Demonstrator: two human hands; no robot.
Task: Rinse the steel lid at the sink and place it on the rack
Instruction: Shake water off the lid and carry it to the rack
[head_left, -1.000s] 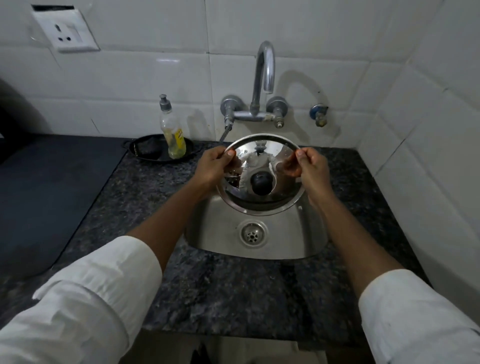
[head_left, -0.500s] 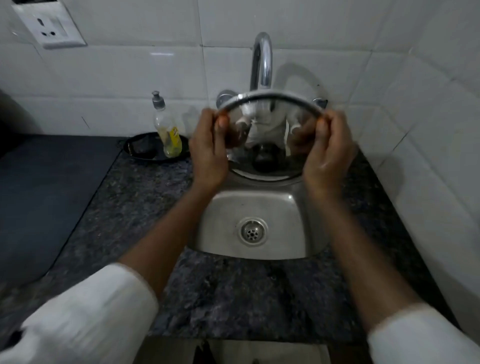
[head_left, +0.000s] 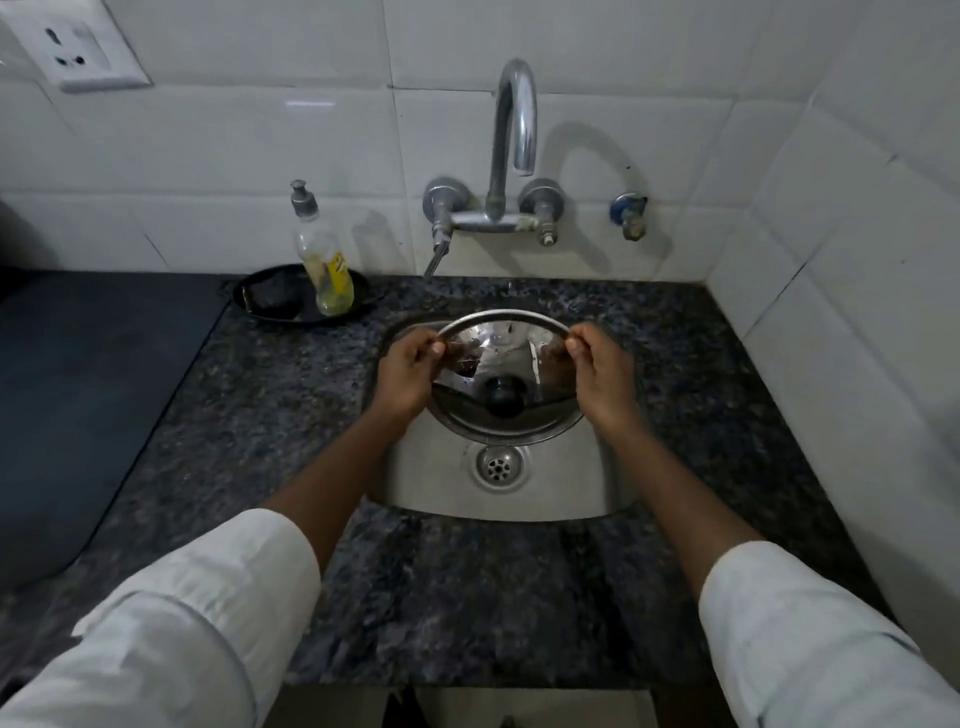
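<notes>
Steel lid (head_left: 504, 379) sits gripped at its rim by left hand (head_left: 410, 366) and right hand (head_left: 602, 369) over the sink (head_left: 566, 493); tap (head_left: 514, 119) dry, rinsing and racking remain

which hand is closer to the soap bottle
Left. The left hand grips the lid's left rim over the sink, below and right of the soap bottle. The right hand grips the opposite rim, farther away.
</notes>
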